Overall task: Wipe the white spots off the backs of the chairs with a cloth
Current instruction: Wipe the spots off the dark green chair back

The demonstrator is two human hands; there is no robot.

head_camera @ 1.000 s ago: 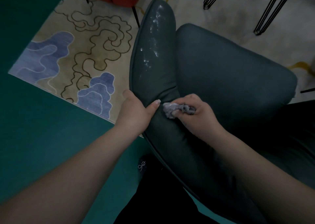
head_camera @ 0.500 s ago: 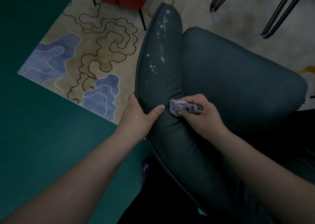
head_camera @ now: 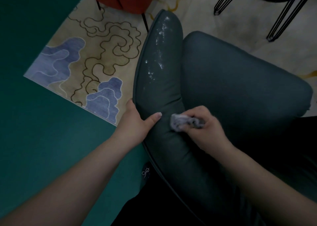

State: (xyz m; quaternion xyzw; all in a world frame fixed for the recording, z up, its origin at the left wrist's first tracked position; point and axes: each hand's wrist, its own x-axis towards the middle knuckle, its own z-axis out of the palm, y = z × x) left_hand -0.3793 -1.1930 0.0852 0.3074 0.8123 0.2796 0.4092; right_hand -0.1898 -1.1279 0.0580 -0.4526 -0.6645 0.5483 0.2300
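The right hand grips the soft, light cloth, best bunched; the left hand clasps the padded chair edge.

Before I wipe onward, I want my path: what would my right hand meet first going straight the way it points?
Likely the left hand's thumb: the right hand and cloth point leftward across the chair back. White spots lie off that line.

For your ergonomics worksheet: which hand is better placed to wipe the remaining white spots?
Right. The right hand already grips the cloth against the chair back, below the white spots; the left hand holds its edge.
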